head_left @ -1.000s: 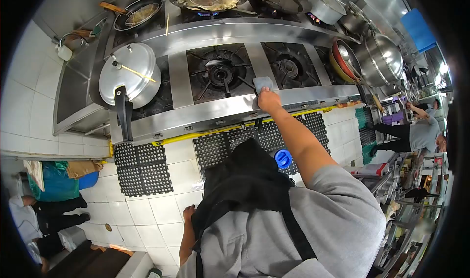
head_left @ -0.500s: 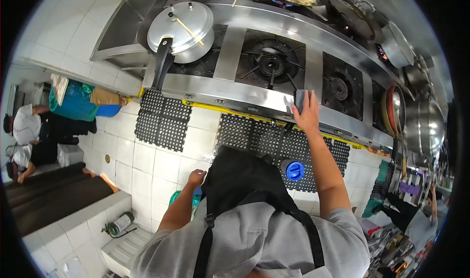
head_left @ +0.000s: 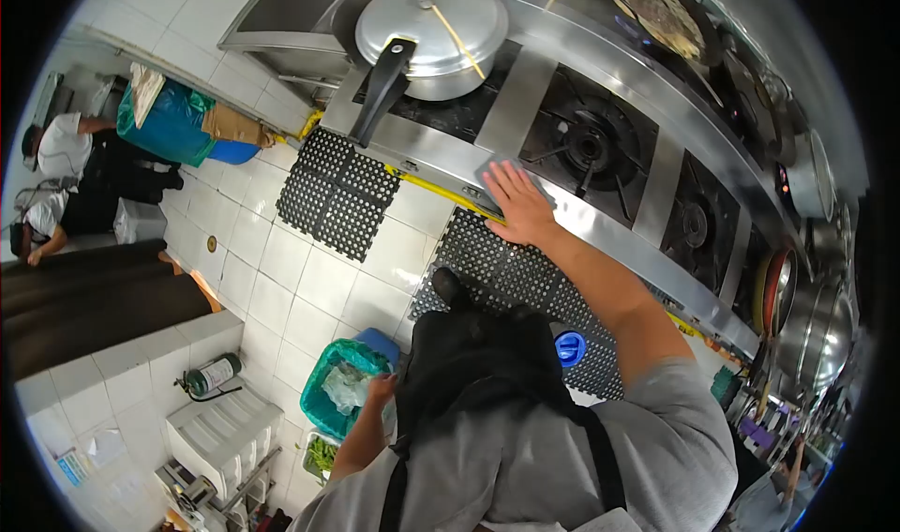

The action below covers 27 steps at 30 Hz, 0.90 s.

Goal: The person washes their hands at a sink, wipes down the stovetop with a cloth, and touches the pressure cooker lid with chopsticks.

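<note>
My right hand point(head_left: 521, 206) lies flat along the steel front edge of the stove point(head_left: 441, 140), fingers stretched out. Beneath its fingers is a thin grey scouring pad point(head_left: 487, 169), pressed to the metal and mostly covered. To the left of that hand, a pressure cooker point(head_left: 433, 40) stands on a burner, its black handle point(head_left: 382, 91) jutting over the front edge and a wooden stick lying on its lid. My left hand point(head_left: 381, 389) hangs low at my side, fingers curled with nothing visible in them, beside a bin with a green liner point(head_left: 323, 382).
Bare burners point(head_left: 589, 143) lie to the right. Pans point(head_left: 656, 12) stand on the back row, where a flame shows. Black perforated mats point(head_left: 337, 194) cover parts of the tiled floor. A blue-lidded container point(head_left: 569, 348) is by my legs. Co-workers point(head_left: 66, 148) are at far left.
My right hand has slid left along the stove's front edge with the grey pad. My view has shifted left, bringing more of the lined bin into sight by my left hand.
</note>
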### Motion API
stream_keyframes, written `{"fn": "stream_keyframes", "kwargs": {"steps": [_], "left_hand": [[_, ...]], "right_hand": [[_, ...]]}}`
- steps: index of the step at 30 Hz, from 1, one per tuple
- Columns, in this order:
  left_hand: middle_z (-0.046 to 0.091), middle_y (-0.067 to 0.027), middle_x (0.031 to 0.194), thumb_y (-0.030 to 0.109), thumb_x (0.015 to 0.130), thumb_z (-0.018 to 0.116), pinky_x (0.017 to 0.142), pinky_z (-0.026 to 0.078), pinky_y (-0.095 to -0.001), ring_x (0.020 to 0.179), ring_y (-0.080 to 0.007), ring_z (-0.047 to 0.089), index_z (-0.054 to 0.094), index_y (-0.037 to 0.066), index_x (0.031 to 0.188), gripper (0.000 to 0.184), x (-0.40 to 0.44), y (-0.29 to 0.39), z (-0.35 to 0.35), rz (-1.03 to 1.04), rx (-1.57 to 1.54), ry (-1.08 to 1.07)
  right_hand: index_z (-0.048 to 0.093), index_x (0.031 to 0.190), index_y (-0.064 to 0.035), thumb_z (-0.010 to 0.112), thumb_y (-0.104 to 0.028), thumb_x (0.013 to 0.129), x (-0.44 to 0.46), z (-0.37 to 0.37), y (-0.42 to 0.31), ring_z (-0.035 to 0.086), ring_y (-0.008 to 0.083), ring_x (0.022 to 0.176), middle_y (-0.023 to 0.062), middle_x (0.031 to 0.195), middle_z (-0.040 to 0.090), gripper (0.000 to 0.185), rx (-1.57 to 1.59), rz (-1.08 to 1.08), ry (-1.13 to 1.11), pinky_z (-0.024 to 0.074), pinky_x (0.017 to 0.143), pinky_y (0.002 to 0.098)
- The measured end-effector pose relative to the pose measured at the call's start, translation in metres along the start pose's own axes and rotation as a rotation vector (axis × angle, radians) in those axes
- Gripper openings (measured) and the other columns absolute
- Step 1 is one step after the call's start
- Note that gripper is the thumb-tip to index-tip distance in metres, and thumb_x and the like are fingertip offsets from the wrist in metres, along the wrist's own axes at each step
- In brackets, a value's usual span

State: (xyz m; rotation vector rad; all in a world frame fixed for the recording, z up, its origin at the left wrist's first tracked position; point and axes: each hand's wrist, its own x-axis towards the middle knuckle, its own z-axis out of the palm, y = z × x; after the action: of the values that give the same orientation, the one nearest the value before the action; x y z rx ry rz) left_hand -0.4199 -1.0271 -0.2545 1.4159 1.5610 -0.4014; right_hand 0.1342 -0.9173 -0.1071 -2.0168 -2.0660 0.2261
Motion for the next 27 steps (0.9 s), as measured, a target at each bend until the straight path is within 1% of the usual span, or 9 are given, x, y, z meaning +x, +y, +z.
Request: {"fn": "stream_keyframes", "kwargs": {"steps": [2, 4, 5, 8, 13, 16, 18, 21, 27], "left_hand": [[0.069, -0.0117, 0.075, 0.028, 0.088, 0.063, 0.067, 0.050, -0.0293, 0.073, -0.0168, 0.065, 0.066, -0.004, 0.102, 0.035, -0.003, -0.003, 0.000, -0.039, -0.050, 0.002], [0.068, -0.0110, 0.076, 0.024, 0.089, 0.064, 0.066, 0.051, -0.0283, 0.076, -0.0166, 0.066, 0.065, -0.005, 0.101, 0.031, -0.011, 0.001, 0.000, -0.284, -0.364, 0.029], [0.068, -0.0110, 0.076, 0.024, 0.089, 0.064, 0.066, 0.051, -0.0283, 0.076, -0.0166, 0.066, 0.065, -0.005, 0.101, 0.031, -0.010, 0.001, 0.005, -0.295, -0.385, 0.026], [0.065, -0.0075, 0.080, 0.022, 0.090, 0.064, 0.061, 0.048, -0.0250, 0.072, -0.0131, 0.062, 0.063, -0.005, 0.102, 0.030, -0.004, -0.008, 0.032, -0.238, -0.924, 0.160], [0.066, -0.0083, 0.086, 0.022, 0.090, 0.064, 0.065, 0.049, -0.0248, 0.076, -0.0146, 0.063, 0.062, -0.004, 0.107, 0.031, -0.033, 0.035, 0.020, -0.285, -0.767, 0.128], [0.066, -0.0077, 0.086, 0.023, 0.091, 0.063, 0.061, 0.047, -0.0243, 0.073, -0.0124, 0.061, 0.062, -0.003, 0.107, 0.031, -0.036, 0.010, 0.041, -0.206, -0.723, 0.189], [0.067, -0.0081, 0.084, 0.025, 0.090, 0.063, 0.059, 0.047, -0.0256, 0.070, -0.0123, 0.061, 0.062, -0.003, 0.107, 0.033, -0.037, -0.006, 0.046, -0.305, -1.012, 0.197], [0.068, -0.0094, 0.085, 0.025, 0.090, 0.063, 0.059, 0.049, -0.0270, 0.071, -0.0135, 0.063, 0.062, -0.003, 0.108, 0.034, -0.043, -0.021, 0.038, -0.393, -0.898, 0.139], [0.063, -0.0060, 0.074, 0.022, 0.090, 0.061, 0.050, 0.046, -0.0270, 0.058, -0.0125, 0.058, 0.062, -0.001, 0.105, 0.028, 0.014, -0.076, 0.029, 0.079, -0.557, 0.043]], "right_hand": [[0.027, 0.147, -0.0056, 0.067, -0.041, 0.076, 0.037, 0.007, -0.001, 0.018, 0.0359, 0.142, 0.0163, 0.153, 0.023, 0.088, 0.027, -0.172, -0.054, 0.0147, 0.116, 0.0463], [0.028, 0.147, -0.0062, 0.067, -0.042, 0.076, 0.075, 0.015, -0.008, 0.018, 0.0354, 0.142, 0.0161, 0.153, 0.024, 0.088, 0.023, -0.250, -0.064, 0.0152, 0.116, 0.0466], [0.028, 0.146, -0.0068, 0.067, -0.042, 0.075, 0.097, 0.019, -0.013, 0.019, 0.0350, 0.142, 0.0158, 0.153, 0.024, 0.088, 0.024, -0.315, -0.060, 0.0156, 0.116, 0.0469], [0.029, 0.146, -0.0085, 0.067, -0.045, 0.076, 0.161, 0.034, -0.033, 0.021, 0.0339, 0.141, 0.0156, 0.152, 0.026, 0.087, 0.008, -0.414, -0.044, 0.0176, 0.115, 0.0475], [0.029, 0.147, -0.0120, 0.062, -0.053, 0.079, 0.262, 0.070, -0.064, 0.023, 0.0332, 0.141, 0.0150, 0.152, 0.027, 0.086, 0.034, -0.516, 0.018, 0.0174, 0.115, 0.0491], [0.028, 0.148, -0.0142, 0.060, -0.054, 0.081, 0.304, 0.093, -0.076, 0.021, 0.0326, 0.143, 0.0144, 0.153, 0.025, 0.084, -0.023, -0.530, 0.101, 0.0161, 0.115, 0.0478], [0.027, 0.148, -0.0151, 0.058, -0.055, 0.082, 0.317, 0.097, -0.083, 0.020, 0.0322, 0.143, 0.0142, 0.154, 0.025, 0.084, -0.021, -0.520, 0.094, 0.0154, 0.116, 0.0473], [0.027, 0.149, -0.0156, 0.057, -0.055, 0.083, 0.306, 0.093, -0.082, 0.018, 0.0314, 0.144, 0.0136, 0.154, 0.023, 0.082, -0.029, -0.475, 0.069, 0.0140, 0.116, 0.0467], [0.030, 0.147, -0.0111, 0.062, -0.045, 0.081, 0.185, 0.043, -0.046, 0.021, 0.0328, 0.142, 0.0139, 0.154, 0.023, 0.081, 0.024, -0.399, -0.028, 0.0181, 0.114, 0.0511]]}}
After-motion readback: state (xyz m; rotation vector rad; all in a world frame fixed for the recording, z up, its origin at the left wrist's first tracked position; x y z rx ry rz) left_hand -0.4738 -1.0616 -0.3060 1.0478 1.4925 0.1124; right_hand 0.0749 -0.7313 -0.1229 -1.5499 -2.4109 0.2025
